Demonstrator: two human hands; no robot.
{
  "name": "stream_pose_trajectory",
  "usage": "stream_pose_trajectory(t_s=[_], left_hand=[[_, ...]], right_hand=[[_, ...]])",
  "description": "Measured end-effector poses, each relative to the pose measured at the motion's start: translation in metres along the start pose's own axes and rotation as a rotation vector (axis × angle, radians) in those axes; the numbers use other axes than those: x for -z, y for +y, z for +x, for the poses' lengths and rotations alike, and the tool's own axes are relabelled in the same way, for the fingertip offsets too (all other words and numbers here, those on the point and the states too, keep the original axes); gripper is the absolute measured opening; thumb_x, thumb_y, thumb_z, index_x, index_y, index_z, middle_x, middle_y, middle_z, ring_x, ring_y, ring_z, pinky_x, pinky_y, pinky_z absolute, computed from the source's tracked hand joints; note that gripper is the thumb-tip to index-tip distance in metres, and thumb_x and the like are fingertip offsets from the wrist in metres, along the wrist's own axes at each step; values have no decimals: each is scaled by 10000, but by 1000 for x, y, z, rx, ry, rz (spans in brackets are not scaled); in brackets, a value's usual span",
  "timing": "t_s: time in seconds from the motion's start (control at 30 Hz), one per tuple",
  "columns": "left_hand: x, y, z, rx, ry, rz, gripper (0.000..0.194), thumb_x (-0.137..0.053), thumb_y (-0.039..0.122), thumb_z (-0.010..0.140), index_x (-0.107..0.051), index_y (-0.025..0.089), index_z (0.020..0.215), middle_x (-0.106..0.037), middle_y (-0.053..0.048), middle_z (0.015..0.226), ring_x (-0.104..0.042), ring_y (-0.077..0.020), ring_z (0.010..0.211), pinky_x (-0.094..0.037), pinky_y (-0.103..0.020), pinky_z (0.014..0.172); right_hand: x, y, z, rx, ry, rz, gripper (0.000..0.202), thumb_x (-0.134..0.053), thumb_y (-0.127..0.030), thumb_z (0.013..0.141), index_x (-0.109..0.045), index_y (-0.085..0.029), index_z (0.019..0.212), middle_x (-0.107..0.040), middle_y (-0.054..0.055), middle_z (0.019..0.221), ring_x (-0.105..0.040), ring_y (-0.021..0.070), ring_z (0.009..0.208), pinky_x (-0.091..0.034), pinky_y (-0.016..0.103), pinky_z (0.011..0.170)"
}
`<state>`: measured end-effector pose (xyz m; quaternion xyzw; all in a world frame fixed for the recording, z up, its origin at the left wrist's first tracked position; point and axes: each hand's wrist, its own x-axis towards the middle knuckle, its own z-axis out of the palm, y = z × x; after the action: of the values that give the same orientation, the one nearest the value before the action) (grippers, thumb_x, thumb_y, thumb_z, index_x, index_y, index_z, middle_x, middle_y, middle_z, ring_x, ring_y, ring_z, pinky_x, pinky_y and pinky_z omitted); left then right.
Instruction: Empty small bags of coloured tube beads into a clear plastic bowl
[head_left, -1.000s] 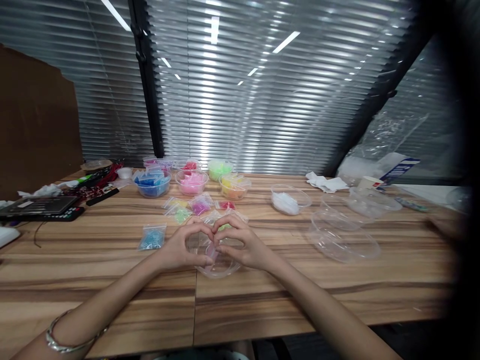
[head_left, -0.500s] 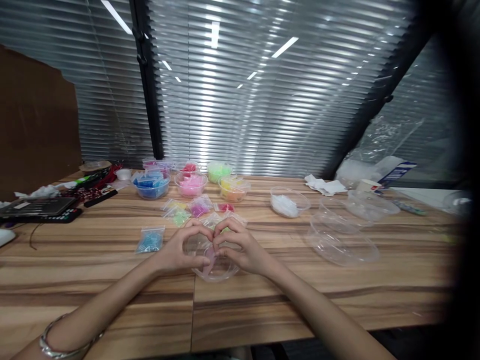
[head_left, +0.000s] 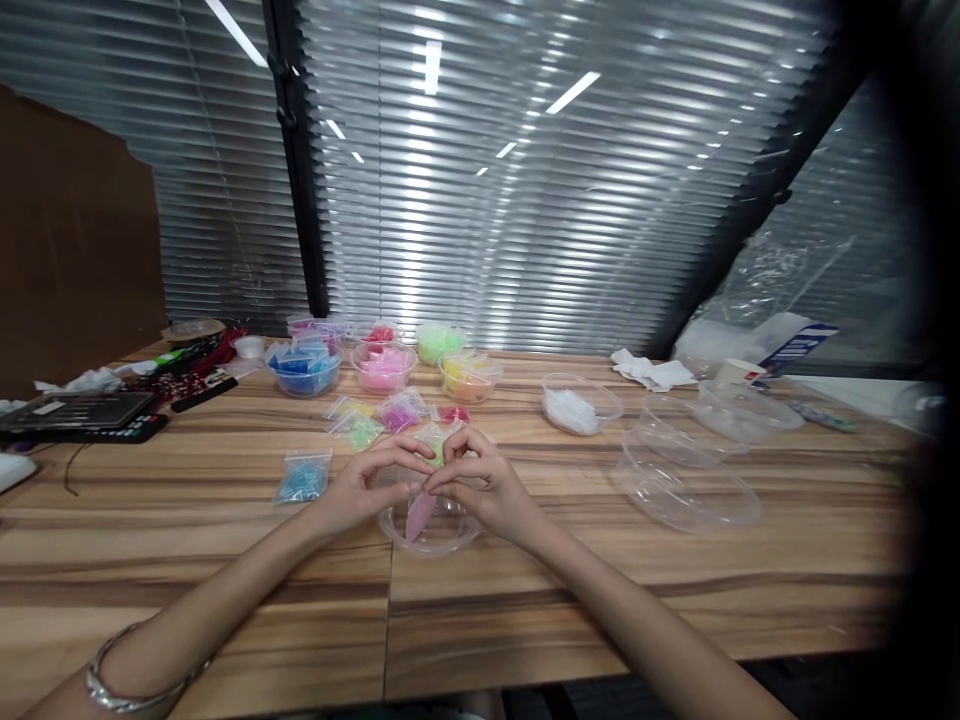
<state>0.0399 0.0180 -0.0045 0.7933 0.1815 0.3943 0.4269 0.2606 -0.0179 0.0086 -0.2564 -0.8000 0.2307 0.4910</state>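
Observation:
A small plastic bag with pink contents (head_left: 421, 516) hangs tilted over a clear round bowl (head_left: 448, 548) at the table's front middle. The fingertips of my right hand (head_left: 487, 488) are pinched on its upper end. From the other side my left hand (head_left: 369, 488) curls in, thumb and fingers closed at the same top edge. My fingertips partly hide the top of the bag. Just left of the left hand lies a zip bag of light blue pieces (head_left: 304, 477). Beyond the hands are small bags with purple (head_left: 401, 410), green (head_left: 363, 432) and red (head_left: 453, 414) contents.
Behind stand clear bowls with blue bags (head_left: 306, 372), pink bags (head_left: 382, 370) and yellow-orange bags (head_left: 470, 378). A bowl of white material (head_left: 571, 410) and several clear bowls (head_left: 686, 490) are to the right. A remote control (head_left: 127, 430) and cables lie left; a brown board (head_left: 75, 240) rises there.
The left thumb has moved up to the bag's top, closer to the right fingertips. The pink bag now hangs more plainly in view below the fingers.

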Motion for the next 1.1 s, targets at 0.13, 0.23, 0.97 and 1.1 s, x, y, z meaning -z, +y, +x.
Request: stream_pose_trajectory(t_s=[0.13, 0.23, 0.97, 1.1], left_hand=[[1, 0, -1, 17, 10, -20, 112, -678, 244, 899, -720, 235, 1002, -617, -76, 1159, -564, -245, 1150, -369, -407, 1041], [0, 1, 0, 31, 10, -34, 91, -670, 251, 904, -703, 216, 982, -618, -78, 1153, -573, -241, 1141, -378, -395, 1031], [-3, 9, 4, 7, 18, 102, 243, -612, 425, 929, -650, 188, 888, -611, -72, 1021, -555, -237, 1052, -393, -355, 976], [-4, 9, 3, 17, 24, 100, 190, -613, 371, 936, -663, 189, 910, -608, -83, 1106, -557, -245, 1104, -388, -366, 1005]], right_hand=[[0, 1, -1, -43, -6, 25, 115, -695, -149, 858, -771, -225, 901, -564, 19, 837, -588, 145, 799, -488, 278, 733], [-1, 1, -1, -64, -11, 29, 92, -678, -174, 879, -760, -209, 904, -609, 27, 857, -613, 146, 815, -497, 280, 746], [3, -9, 6, -60, -101, -144, 110, -625, -305, 924, -650, -199, 910, -673, 37, 887, -593, 188, 870, -438, 337, 810], [5, -9, 6, -58, -125, -149, 117, -657, -323, 905, -656, -207, 892, -676, 26, 871, -588, 188, 857, -428, 330, 812]])
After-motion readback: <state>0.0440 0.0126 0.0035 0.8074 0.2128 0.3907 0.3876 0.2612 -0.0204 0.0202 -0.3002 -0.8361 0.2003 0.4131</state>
